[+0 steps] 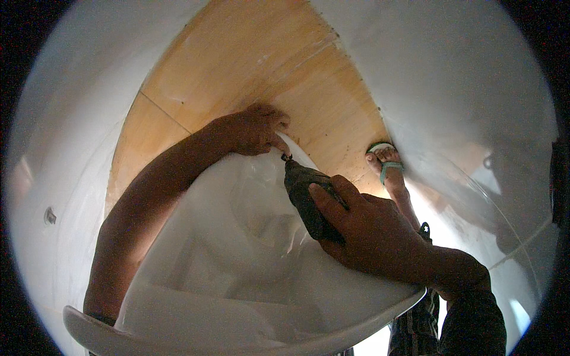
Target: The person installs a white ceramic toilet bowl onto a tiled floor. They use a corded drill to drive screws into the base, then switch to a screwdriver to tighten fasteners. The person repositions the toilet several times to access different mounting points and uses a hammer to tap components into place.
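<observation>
My right hand [368, 231] is wrapped around a dark handheld power drill [312, 199], its chuck end pointing up and to the left. The drill's tip meets the far narrow end of a white glossy ceramic basin [196, 261]. My left arm reaches around the basin's left side. There, my left hand [255, 130] is curled over the far rim, thumb and fingertips close beside the drill's tip. Whether those fingers also pinch a small screw is too dark to make out. The basin's wide rim curves along the bottom, near my body.
Beyond the basin lies a tan tiled floor [237, 59] with grout lines. Pale glossy walls [451, 77] rise on both sides. A foot in a green-strapped sandal [389, 163] stands at the right, by the wall. A small metal fitting [50, 216] sticks out of the left wall.
</observation>
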`<state>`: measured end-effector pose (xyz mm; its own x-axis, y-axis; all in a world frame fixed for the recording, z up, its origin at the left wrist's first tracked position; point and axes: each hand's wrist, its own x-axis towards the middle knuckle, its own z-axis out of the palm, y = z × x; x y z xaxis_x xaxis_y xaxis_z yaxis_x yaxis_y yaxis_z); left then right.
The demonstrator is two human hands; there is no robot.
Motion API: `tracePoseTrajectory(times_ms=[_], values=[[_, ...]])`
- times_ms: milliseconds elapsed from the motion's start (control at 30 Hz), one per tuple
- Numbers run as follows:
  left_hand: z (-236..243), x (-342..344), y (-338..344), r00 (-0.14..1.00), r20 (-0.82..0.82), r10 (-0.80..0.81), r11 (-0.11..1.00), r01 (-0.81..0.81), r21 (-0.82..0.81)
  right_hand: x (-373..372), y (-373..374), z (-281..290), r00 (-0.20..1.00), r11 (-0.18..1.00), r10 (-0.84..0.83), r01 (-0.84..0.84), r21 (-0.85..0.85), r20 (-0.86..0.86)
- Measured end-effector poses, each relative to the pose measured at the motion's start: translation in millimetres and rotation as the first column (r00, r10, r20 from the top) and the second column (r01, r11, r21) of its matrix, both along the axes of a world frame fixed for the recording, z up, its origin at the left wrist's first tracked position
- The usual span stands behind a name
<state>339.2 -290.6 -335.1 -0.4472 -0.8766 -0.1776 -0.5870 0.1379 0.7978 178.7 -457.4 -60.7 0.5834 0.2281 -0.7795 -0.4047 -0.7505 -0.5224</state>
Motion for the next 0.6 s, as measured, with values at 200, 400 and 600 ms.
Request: tracePoseTrajectory(times_ms=[200,400,600], values=[[-1,0,7,0.998,0.009,0.056,0.998,-0.056,-0.033,10,8,2,0.992,0.994,0.114,-0.113,0.013,-0.059],[-3,1,8,0.997,-0.027,0.069,0.997,-0.07,-0.042,7,19,-1,0.989,0.987,0.15,-0.149,-0.064,0.014],[-4,2,8,0.996,-0.049,0.078,0.995,-0.081,-0.064,13,19,0,0.986,0.985,0.161,-0.158,-0.07,0.044]])
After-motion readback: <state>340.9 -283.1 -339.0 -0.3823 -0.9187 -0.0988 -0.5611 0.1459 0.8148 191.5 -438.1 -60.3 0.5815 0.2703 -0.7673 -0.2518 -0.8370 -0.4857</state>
